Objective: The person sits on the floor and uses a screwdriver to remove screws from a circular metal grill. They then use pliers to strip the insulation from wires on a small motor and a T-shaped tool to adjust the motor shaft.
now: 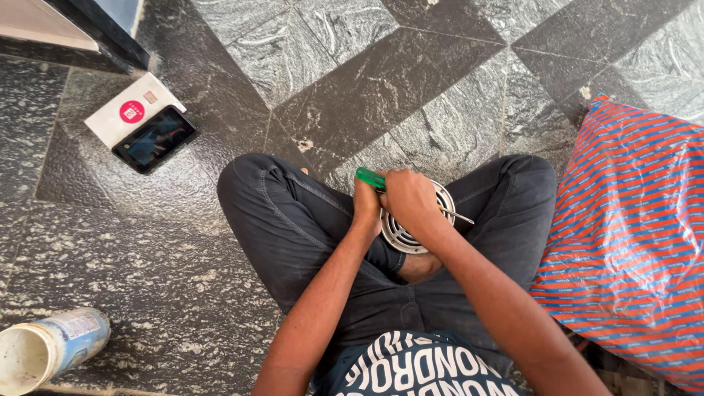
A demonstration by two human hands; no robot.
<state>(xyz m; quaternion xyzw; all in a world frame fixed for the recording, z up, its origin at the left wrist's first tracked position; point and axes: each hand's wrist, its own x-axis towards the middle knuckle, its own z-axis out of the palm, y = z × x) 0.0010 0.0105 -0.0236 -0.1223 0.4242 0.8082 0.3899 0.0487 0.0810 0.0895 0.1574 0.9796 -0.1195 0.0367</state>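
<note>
Posture: person seated cross-legged on a dark speckled stone floor [381, 88], both hands working over the lap.
Work piece: round metal grille [402, 233], slotted like a fan guard, resting in the lap between the knees, partly covered by the hands.
Right hand [411, 202]: fingers closed around a screwdriver [370, 178]; its green handle sticks out to the left of the fist, and the thin metal shaft shows to the right, lying across the grille's far rim.
Left hand [367, 207]: pressed against the grille's left edge, just beside the right hand; fingers curled, apparently gripping the rim, though the hold itself is hidden.
Progress: tool is on the piece and work looks under way; no loose screws or removed parts visible, so how much is done cannot be judged.
Far left: dark phone [155, 138] lying screen up, overlapping a white box [121, 116] with a red round mark; well apart from the hands.
Near left: open cylindrical can [44, 350] on its side, pale inside.
Right: large bag [631, 242] with orange and blue stripes, touching the right knee.
Obstruction: nothing between hands and grille; the bag crowds the right side.
</note>
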